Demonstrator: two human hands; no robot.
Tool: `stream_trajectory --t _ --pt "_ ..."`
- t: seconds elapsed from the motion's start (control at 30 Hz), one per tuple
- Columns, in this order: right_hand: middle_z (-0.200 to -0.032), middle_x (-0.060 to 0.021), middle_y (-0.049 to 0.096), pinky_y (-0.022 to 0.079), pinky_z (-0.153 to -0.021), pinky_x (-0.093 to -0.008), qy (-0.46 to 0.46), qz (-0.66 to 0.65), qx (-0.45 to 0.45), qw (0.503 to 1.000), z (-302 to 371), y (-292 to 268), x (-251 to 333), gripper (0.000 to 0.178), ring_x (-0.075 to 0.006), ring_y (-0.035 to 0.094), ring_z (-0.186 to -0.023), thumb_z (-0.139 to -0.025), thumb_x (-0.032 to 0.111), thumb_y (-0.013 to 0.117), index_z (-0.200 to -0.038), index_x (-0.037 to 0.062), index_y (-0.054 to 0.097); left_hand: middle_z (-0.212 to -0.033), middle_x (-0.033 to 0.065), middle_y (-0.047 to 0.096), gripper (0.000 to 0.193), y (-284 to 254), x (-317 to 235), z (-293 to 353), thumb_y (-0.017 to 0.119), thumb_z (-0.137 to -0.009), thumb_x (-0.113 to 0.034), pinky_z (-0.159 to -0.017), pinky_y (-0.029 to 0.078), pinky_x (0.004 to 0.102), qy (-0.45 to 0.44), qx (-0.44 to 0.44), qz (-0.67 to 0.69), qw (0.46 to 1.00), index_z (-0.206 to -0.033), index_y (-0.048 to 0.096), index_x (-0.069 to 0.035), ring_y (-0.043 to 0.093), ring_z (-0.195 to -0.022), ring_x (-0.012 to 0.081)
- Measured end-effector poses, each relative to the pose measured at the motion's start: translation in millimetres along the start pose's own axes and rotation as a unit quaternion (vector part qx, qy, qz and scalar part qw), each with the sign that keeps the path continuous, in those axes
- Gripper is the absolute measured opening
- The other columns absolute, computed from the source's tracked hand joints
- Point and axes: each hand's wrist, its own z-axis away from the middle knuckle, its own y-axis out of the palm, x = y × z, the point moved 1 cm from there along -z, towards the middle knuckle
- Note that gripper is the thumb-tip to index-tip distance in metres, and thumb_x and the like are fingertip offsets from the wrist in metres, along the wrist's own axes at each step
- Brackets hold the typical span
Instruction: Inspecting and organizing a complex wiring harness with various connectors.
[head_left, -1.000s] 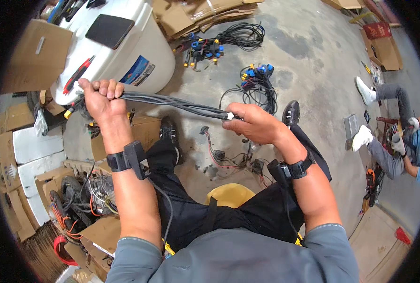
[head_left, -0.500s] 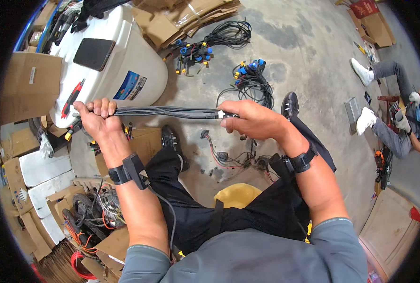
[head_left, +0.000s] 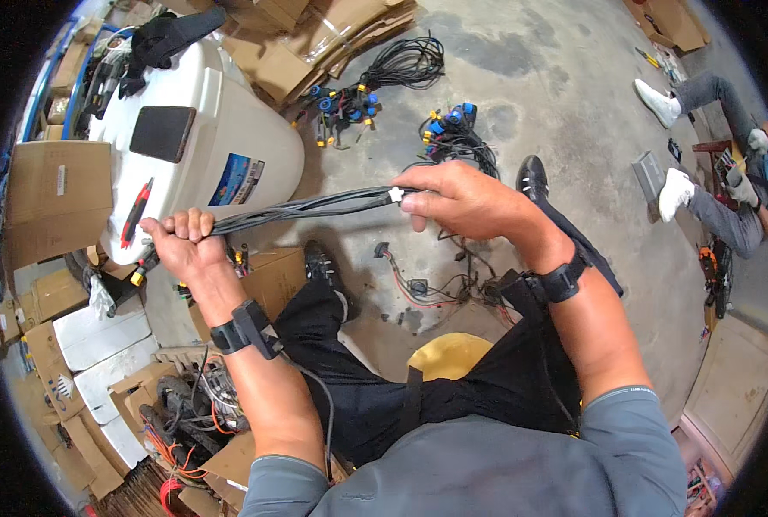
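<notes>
A bundle of thin black cables (head_left: pixel 302 208) is stretched between my two hands in front of me. My left hand (head_left: pixel 190 246) is closed in a fist round its left end. Below that fist a yellow-tipped connector (head_left: pixel 138 276) hangs out. Over the right end my right hand (head_left: pixel 466 200) is closed, with thumb and fingers pinching the cables. A small white piece (head_left: pixel 396 195) sits on the bundle just beside my right fingertips; I cannot make out its kind. The right hand is slightly higher, so the bundle slopes.
A white barrel (head_left: pixel 268 138) at the left bears a phone (head_left: pixel 162 133) and a red-black tool (head_left: pixel 137 215). Ahead on the floor lie cable bundles with blue and yellow connectors (head_left: pixel 455 129). Loose wires (head_left: pixel 418 289) lie between my feet. Another person's shoe (head_left: pixel 657 103) is at the right.
My left hand has dropped a little and my right hand has risen slightly, tilting the bundle. Both keep their hold. The whole view has shifted somewhat.
</notes>
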Motion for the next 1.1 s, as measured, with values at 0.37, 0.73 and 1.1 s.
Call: stream_trajectory --t 0.37,0.73,1.1 --pt "-0.090 -0.0235 0.064 0.048 -0.077 -0.0468 0.026 0.220 -0.005 0.975 8.0 -4.0 -25.7 0.026 -0.0444 0.060 -0.088 -0.082 0.019 0.063 -0.104 0.0047 0.057 -0.051 -0.0022 0.031 0.052 36.5 23.4 30.0 0.047 -0.093 -0.059 -0.040 0.025 0.0270 0.007 0.101 0.001 0.995 -0.067 0.040 -0.014 0.029 -0.041 0.0115" --pt "-0.126 -0.0237 0.055 0.040 -0.101 -0.0429 -0.077 0.286 -0.034 0.954 -23.5 37.3 -32.0 0.074 -0.0383 0.050 -0.119 -0.070 0.021 0.079 -0.133 0.0004 0.044 -0.051 -0.0024 0.029 0.053 72.4 51.7 68.5 0.043 -0.095 -0.055 -0.040 0.025 0.0256 -0.028 0.226 -0.036 0.973 -0.065 0.040 -0.012 0.027 -0.042 0.0106" --pt "-0.090 -0.0168 0.066 0.049 -0.077 -0.0386 -0.022 0.097 0.016 0.995 -56.1 74.6 -15.4 0.032 -0.0312 0.064 -0.084 -0.086 0.022 0.065 -0.109 0.0006 0.058 -0.050 -0.0034 0.029 0.052 66.7 56.2 66.5 0.044 -0.095 -0.056 -0.040 0.025 0.0257 -0.074 0.200 0.013 0.977 -0.065 0.042 -0.013 0.027 -0.041 0.0097"
